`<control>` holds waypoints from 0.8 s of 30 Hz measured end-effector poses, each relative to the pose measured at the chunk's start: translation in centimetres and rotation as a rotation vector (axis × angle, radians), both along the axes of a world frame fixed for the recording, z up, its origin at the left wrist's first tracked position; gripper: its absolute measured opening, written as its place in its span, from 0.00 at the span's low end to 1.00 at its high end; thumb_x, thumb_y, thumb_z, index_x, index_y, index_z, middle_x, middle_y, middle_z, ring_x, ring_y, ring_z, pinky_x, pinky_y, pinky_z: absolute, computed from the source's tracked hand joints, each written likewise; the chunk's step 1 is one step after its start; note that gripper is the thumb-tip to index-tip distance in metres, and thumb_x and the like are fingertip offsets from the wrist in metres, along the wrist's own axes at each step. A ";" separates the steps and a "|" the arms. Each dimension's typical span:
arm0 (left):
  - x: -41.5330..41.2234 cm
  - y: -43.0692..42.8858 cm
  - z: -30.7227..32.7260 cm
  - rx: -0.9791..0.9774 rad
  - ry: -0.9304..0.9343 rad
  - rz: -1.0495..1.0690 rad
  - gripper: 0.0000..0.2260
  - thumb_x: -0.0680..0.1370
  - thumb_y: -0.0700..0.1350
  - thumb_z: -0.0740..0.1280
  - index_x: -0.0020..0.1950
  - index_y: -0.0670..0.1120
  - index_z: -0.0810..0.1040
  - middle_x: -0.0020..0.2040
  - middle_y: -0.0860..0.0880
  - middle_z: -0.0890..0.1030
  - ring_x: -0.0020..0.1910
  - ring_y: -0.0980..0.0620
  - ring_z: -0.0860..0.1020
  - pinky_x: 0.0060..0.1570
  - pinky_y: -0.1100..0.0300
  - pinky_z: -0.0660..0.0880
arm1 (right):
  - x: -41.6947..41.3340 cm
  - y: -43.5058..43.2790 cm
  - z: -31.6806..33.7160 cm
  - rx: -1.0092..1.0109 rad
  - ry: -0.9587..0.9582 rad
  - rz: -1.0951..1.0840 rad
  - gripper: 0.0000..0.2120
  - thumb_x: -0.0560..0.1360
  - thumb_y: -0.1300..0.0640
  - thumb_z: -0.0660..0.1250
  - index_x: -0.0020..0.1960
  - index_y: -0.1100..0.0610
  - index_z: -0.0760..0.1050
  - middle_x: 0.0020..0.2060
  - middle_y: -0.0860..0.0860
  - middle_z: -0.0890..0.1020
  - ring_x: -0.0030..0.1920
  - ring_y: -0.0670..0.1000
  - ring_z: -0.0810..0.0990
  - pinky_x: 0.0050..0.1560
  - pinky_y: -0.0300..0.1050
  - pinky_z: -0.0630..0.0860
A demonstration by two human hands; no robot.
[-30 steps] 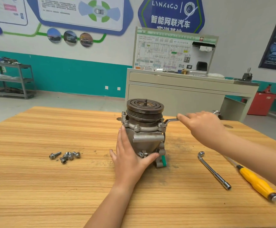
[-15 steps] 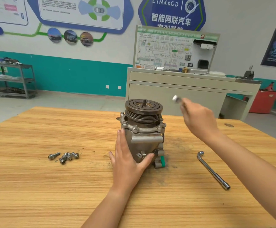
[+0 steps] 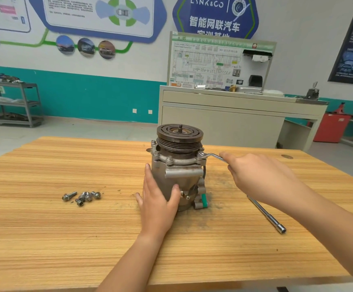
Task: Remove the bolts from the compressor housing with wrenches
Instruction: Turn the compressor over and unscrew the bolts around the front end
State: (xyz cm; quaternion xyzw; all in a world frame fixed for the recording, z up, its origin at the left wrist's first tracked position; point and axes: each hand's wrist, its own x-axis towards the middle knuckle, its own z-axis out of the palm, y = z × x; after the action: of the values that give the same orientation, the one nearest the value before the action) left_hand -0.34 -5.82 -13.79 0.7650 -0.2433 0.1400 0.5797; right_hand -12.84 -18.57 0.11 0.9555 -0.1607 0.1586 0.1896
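**A:** What lies furthest left of the compressor (image 3: pixel 177 171)?

**B:** Far behind it and to the left, a grey metal shelf cart (image 3: pixel 13 102) stands against a white wall with a teal band. Nearer, on the table (image 3: pixel 45 239) and well left of the compressor, is a small heap of loose bolts (image 3: pixel 83 197). They are silvery, with flanged heads, and touch one another.

**A:** And the table?

**B:** It is smooth pale wood with a striped grain, smudged dark round the compressor's foot. Broad bare wood lies left of the compressor and in front of it, out to the near edge.

**A:** The compressor itself?

**B:** It stands upright near the table's middle. The body is dull cast grey metal, with a dark, round, grooved pulley (image 3: pixel 179 135) and a stub shaft on top. Flange bolts (image 3: pixel 169 159) sit in the collar under the pulley.

**A:** The left grip (image 3: pixel 158 203)?

**B:** It lies flat against the compressor's left side with fingers straight and the thumb across the front. It presses on the housing and clasps nothing.

**A:** Right of the compressor?

**B:** A bright, cranked wrench (image 3: pixel 212 155) sits on a bolt at its right shoulder. The right grip (image 3: pixel 262 178) is clenched round the handle. Further right, apart from the compressor, a slim steel L-shaped socket wrench (image 3: pixel 266 213) lies on the table. A beige cabinet (image 3: pixel 224 123) carrying a diagram board stands behind the compressor, with a red bin (image 3: pixel 329 127) far to its right.
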 end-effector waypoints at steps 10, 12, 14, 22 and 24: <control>0.1 -0.1 0.0 0.002 0.007 0.005 0.39 0.75 0.53 0.63 0.77 0.52 0.40 0.77 0.53 0.54 0.75 0.52 0.56 0.72 0.43 0.41 | 1.0 4.0 1.1 -0.217 0.211 -0.074 0.27 0.74 0.69 0.57 0.71 0.64 0.56 0.35 0.52 0.73 0.32 0.52 0.72 0.21 0.41 0.58; 0.0 -0.1 0.1 -0.001 0.004 0.002 0.39 0.75 0.53 0.63 0.77 0.52 0.40 0.77 0.53 0.55 0.75 0.51 0.56 0.72 0.43 0.42 | 1.1 3.7 0.3 -0.226 0.207 -0.062 0.31 0.74 0.70 0.56 0.74 0.65 0.48 0.40 0.53 0.77 0.34 0.53 0.75 0.21 0.42 0.59; 0.0 0.0 0.2 -0.005 0.006 -0.003 0.39 0.75 0.53 0.63 0.77 0.53 0.40 0.77 0.53 0.55 0.74 0.51 0.57 0.72 0.43 0.42 | 0.9 2.0 -0.2 -0.234 0.173 -0.035 0.32 0.75 0.68 0.56 0.75 0.61 0.47 0.31 0.51 0.71 0.27 0.49 0.68 0.21 0.42 0.60; 0.1 0.1 0.3 -0.011 0.007 -0.003 0.39 0.75 0.52 0.64 0.77 0.53 0.42 0.76 0.53 0.57 0.74 0.52 0.58 0.73 0.42 0.44 | 4.5 -4.9 0.4 -0.344 0.048 0.086 0.17 0.74 0.68 0.59 0.61 0.55 0.69 0.34 0.49 0.71 0.34 0.52 0.75 0.27 0.42 0.66; 0.1 0.1 0.3 -0.014 0.010 0.000 0.39 0.74 0.53 0.64 0.77 0.53 0.42 0.76 0.54 0.58 0.73 0.52 0.59 0.73 0.41 0.46 | 5.7 -6.2 -0.4 -0.322 -0.106 0.235 0.15 0.66 0.74 0.69 0.50 0.62 0.77 0.32 0.54 0.78 0.30 0.54 0.78 0.24 0.42 0.73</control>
State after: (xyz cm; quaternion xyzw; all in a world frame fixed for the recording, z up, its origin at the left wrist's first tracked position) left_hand -0.22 -5.67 -13.49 0.7617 -0.2393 0.1377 0.5861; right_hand -7.12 -24.74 -0.32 0.9154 -0.0306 0.2535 0.3113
